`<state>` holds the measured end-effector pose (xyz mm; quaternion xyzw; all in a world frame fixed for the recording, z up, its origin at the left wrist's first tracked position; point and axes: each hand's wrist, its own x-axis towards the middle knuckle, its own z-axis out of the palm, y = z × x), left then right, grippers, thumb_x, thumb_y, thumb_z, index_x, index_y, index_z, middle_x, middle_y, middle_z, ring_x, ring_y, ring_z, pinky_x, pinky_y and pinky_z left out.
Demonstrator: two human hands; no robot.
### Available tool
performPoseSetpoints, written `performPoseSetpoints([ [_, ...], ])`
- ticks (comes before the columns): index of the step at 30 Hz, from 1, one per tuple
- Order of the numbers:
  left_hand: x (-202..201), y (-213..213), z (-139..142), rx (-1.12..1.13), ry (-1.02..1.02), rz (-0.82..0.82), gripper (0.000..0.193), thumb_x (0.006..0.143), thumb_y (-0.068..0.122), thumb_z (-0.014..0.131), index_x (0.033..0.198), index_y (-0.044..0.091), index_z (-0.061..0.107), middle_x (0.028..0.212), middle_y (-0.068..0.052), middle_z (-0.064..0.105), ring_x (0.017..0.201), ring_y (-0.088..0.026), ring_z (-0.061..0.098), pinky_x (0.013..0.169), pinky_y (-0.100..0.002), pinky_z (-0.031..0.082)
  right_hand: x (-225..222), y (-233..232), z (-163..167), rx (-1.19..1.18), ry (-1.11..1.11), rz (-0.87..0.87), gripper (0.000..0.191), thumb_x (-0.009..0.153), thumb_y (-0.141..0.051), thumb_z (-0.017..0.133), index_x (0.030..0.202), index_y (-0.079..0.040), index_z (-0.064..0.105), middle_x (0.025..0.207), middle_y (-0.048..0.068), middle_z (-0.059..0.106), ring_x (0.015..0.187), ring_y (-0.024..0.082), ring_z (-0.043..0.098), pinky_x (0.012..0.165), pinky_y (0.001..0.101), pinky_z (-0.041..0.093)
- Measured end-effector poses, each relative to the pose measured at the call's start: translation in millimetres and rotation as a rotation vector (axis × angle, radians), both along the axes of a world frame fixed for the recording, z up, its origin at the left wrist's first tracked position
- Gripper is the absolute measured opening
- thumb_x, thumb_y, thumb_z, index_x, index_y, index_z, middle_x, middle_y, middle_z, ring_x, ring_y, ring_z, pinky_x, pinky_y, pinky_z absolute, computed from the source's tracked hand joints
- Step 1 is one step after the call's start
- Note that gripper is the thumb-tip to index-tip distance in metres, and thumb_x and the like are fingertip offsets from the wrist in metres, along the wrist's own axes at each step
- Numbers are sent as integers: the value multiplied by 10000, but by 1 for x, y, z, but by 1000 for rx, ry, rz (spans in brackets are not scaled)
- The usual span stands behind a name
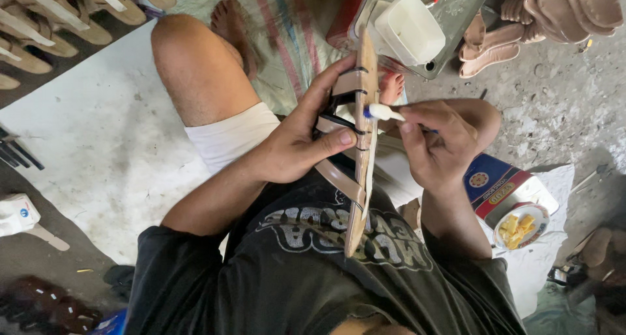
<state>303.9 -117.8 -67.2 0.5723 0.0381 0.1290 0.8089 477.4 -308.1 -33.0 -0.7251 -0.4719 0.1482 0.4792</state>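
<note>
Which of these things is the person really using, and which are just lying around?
In use:
- sandal sole with straps, gripped by the left hand
- small brush, held by the right hand against the sole's edge

Lying about:
- white tub on a metal can
- blue and red tin
- finished sandals
- row of soles

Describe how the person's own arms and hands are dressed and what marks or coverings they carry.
Both arms are bare from the short sleeves of a black T-shirt down to the fingertips. The left hand and right hand wear no gloves, and no rings, watch or bands show. The nails are short. The shirt front has a pale, worn print. White shorts show below.
</note>
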Motion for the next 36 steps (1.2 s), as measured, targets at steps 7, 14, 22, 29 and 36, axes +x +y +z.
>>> performPoseSetpoints([
  [7,-3,23,-12,-223,-11,297,1035,998,491,719,1654,126,7,1710,-125,155,1542,-301,315,1263,-446,329,-9,1,18,78,131,315,152,941,14,714,1084,-19,676,1001,132,704,872,181,705,733,280,569],
  [14,-7,9,-35,-191,-15,-90,1060,999,493,753,1732,139,74,1709,-165,262,1599,-346,291,1344,-476,229,2,21,-1,-65,-159,-88,113,1043,31,708,1155,15,713,994,114,745,836,150,721,709,267,549],
  [22,-9,33,-45,-220,-62,271,1167,973,523,777,1684,150,-70,1736,-128,173,1606,-306,280,1336,-475,295,-14,-8,-4,-74,384,220,349,882,-54,785,1209,-33,664,1013,93,730,769,105,644,656,220,505],
  [29,13,43,-58,71,-187,435,977,1039,570,685,1649,200,18,1704,-7,102,1567,-154,217,1308,-336,251,-37,-12,-38,116,1311,149,415,913,73,773,1297,48,618,1185,148,718,1052,203,680,900,320,535],
  [36,21,-7,-49,-458,-234,150,723,1002,491,688,1476,36,385,1519,-195,504,1372,-334,549,1173,-484,431,-32,-1,-42,93,1135,93,388,940,30,738,1301,60,600,1204,161,719,1106,200,693,977,333,551],
])
